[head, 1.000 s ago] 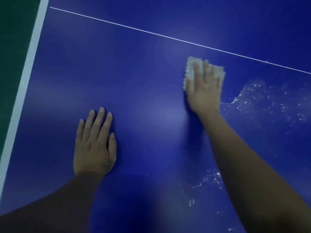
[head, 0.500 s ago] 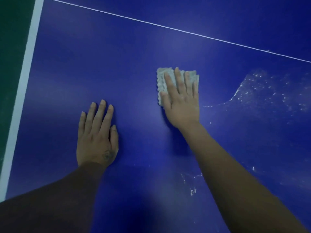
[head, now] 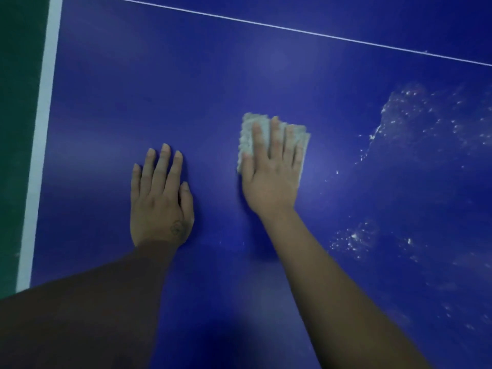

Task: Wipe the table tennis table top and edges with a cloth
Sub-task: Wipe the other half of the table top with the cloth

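Observation:
The blue table tennis table top [head: 186, 83] fills the view. A folded pale grey cloth [head: 249, 134] lies flat on it near the centre. My right hand [head: 271, 174] presses down on the cloth with straight, spread fingers, covering most of it. My left hand [head: 159, 201] rests flat on the bare table surface just left of the cloth, fingers straight and together. White dust and smears [head: 415, 121] cover the table to the right of the cloth, with a smaller patch [head: 351, 241] beside my right forearm.
A white edge stripe [head: 42, 134] runs down the table's left side, with dark green floor [head: 18, 102] beyond it. A thin white centre line [head: 292, 29] crosses the table diagonally at the top.
My right hand has slid the cloth left and toward me, away from the dusty patch and closer to my left hand. My left hand has stayed planted on the table.

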Demonstrator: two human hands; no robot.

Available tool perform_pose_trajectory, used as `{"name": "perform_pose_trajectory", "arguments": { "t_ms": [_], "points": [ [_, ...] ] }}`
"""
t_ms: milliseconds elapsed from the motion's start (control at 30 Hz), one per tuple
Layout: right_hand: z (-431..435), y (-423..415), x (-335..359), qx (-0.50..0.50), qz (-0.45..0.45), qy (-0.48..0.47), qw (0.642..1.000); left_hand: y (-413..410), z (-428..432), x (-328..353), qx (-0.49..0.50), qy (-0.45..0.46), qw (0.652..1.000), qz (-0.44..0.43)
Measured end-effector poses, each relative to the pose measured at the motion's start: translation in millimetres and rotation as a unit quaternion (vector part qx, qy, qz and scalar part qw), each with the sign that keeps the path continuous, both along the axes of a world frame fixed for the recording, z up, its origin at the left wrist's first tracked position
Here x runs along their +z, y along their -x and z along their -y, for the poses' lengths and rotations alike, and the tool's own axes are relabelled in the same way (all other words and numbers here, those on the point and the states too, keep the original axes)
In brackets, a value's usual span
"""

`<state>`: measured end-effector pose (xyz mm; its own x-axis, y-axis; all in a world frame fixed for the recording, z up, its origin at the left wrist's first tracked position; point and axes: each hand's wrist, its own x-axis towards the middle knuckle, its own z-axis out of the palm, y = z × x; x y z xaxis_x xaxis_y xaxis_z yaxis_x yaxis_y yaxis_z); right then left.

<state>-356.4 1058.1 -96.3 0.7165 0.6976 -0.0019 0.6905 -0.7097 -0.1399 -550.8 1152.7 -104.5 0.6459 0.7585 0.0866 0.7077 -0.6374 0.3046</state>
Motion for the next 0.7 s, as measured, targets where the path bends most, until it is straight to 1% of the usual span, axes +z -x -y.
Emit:
{"name": "perform_pose_trajectory", "arguments": {
  "t_ms": [67,100,133,233,300,367,400,433,467,500,600,667,700],
  "points": [
    [24.4,-5.7,-0.6,0.084,-0.007,-0.002,0.996,0.3,-0.3,-0.8,-0.001,-0.003,1.000,0.000],
    [37.8,-18.0,-1.7,0.097,-0.003,-0.005,0.995,0.4,-0.3,-1.2,-0.002,-0.005,1.000,0.001],
    [50.2,-32.4,-2.1,0.085,0.004,-0.005,0.996,0.8,-0.2,-1.5,-0.001,-0.007,1.000,0.001],
    [75.8,-75.4,0.3,-0.036,0.004,0.019,0.999,1.6,-0.1,-2.4,-0.001,-0.015,1.000,0.006],
    [75.1,-85.2,1.8,-0.121,0.000,0.022,0.992,1.9,0.4,-3.5,-0.003,-0.022,1.000,0.009],
    [57.7,-70.6,-0.1,-0.195,0.012,0.013,0.981,2.6,0.1,-4.5,-0.004,-0.032,0.999,0.012],
    [45.8,-55.6,-1.0,-0.216,0.020,0.003,0.976,3.1,0.3,-4.8,-0.005,-0.032,0.999,0.012],
    [33.7,-35.1,-2.1,-0.216,0.024,-0.006,0.976,3.2,0.5,-5.0,-0.006,-0.029,0.999,0.010],
    [22.4,-9.1,-1.9,-0.195,0.018,-0.011,0.981,3.3,0.2,-5.1,-0.007,-0.025,1.000,0.008],
    [14.7,20.1,-1.3,-0.154,0.007,-0.012,0.988,3.1,-0.4,-5.2,-0.009,-0.020,1.000,0.005],
    [21.4,100.5,5.9,0.019,-0.036,-0.010,0.999,2.8,-1.9,-4.6,-0.008,-0.005,1.000,-0.002],
    [52.6,119.7,6.2,0.093,-0.047,-0.013,0.994,2.7,-2.4,-3.4,-0.008,-0.001,1.000,-0.003],
    [70.9,116.5,5.1,0.104,-0.049,-0.014,0.993,2.8,-2.4,-3.0,-0.007,-0.001,1.000,-0.001]
  ]
}}
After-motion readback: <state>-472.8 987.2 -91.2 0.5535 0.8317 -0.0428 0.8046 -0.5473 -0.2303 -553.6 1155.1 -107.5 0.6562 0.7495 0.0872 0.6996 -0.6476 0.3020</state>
